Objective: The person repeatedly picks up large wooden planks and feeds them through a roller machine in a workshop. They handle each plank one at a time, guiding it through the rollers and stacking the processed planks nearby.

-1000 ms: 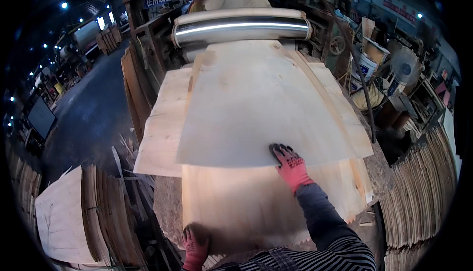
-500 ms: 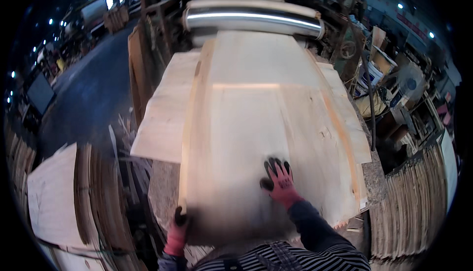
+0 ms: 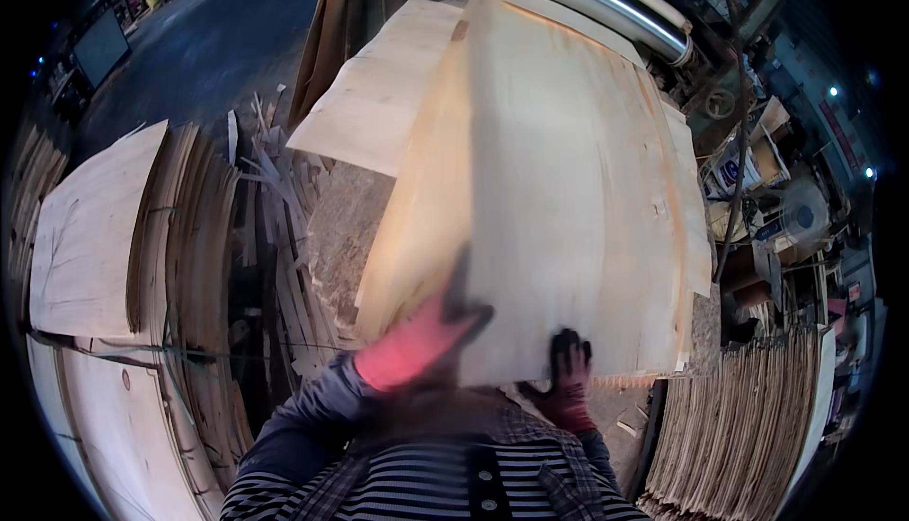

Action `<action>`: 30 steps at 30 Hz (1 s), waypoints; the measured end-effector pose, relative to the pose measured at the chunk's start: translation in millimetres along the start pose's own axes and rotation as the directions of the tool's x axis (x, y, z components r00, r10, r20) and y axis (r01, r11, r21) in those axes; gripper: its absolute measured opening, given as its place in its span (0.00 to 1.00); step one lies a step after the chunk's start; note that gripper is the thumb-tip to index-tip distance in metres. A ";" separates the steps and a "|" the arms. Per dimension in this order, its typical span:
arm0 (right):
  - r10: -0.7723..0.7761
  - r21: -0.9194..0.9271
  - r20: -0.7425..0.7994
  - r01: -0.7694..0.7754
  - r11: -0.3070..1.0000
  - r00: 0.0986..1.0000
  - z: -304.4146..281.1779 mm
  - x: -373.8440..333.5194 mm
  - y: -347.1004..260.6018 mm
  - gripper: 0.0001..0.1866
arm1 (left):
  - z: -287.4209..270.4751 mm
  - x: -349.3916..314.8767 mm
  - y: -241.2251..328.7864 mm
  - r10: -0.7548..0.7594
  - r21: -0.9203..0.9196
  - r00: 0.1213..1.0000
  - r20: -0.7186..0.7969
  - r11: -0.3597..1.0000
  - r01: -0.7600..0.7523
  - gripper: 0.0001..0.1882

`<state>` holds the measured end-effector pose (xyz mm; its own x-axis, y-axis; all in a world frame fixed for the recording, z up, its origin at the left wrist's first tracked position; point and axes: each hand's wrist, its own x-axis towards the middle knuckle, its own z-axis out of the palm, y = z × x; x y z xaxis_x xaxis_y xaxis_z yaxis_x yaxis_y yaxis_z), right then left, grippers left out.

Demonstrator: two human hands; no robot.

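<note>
A pale, wide wood veneer sheet point(image 3: 559, 180) lies over a yellowish veneer sheet point(image 3: 417, 208), which shows along its left side. My left hand point(image 3: 407, 343), in a pink glove with black fingers, is at the upper sheet's left edge near my body. Its fingers are smeared by motion, so whether they grip the edge is unclear. My right hand point(image 3: 568, 390), gloved alike, rests at the sheet's near edge with fingers apart and stretched forward, holding nothing.
Beyond the sheets runs a shiny metal roller point(image 3: 606, 0). Another veneer sheet point(image 3: 379, 85) lies at the far left on the stone-like tabletop point(image 3: 348, 223). Veneer stacks stand left point(image 3: 95, 237) and right point(image 3: 734, 426). Wood strips point(image 3: 284, 208) hang by the table's left side.
My view has turned, and the sheets sit nearer and farther right. My left hand has moved up and inward along the left edge; my right hand has drawn back to the near edge.
</note>
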<state>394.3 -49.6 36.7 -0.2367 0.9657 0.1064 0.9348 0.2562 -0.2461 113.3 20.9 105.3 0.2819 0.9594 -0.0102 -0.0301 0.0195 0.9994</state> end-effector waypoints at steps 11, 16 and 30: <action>0.019 0.129 -0.116 -0.004 0.992 0.993 -46.7 -26.1 -7.9 0.28 | -38.0 -23.0 37.9 -0.094 -0.309 0.996 0.005 0.947 0.091 0.32; -0.089 -0.018 -0.206 0.087 0.996 0.975 -43.1 80.9 -2.4 0.29 | -34.6 41.7 22.7 0.136 -0.005 0.950 -0.283 0.990 -0.143 0.24; 0.212 -0.149 -0.374 -0.284 0.947 0.903 37.1 355.8 133.3 0.27 | -21.2 19.6 -116.5 0.035 0.773 0.856 -0.516 0.450 0.447 0.40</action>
<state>424.8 329.7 5.9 0.0832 0.9109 0.4041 0.9920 -0.0373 -0.1203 102.0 43.4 -12.0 -0.2545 0.9670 0.0084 0.8535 0.2205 0.4721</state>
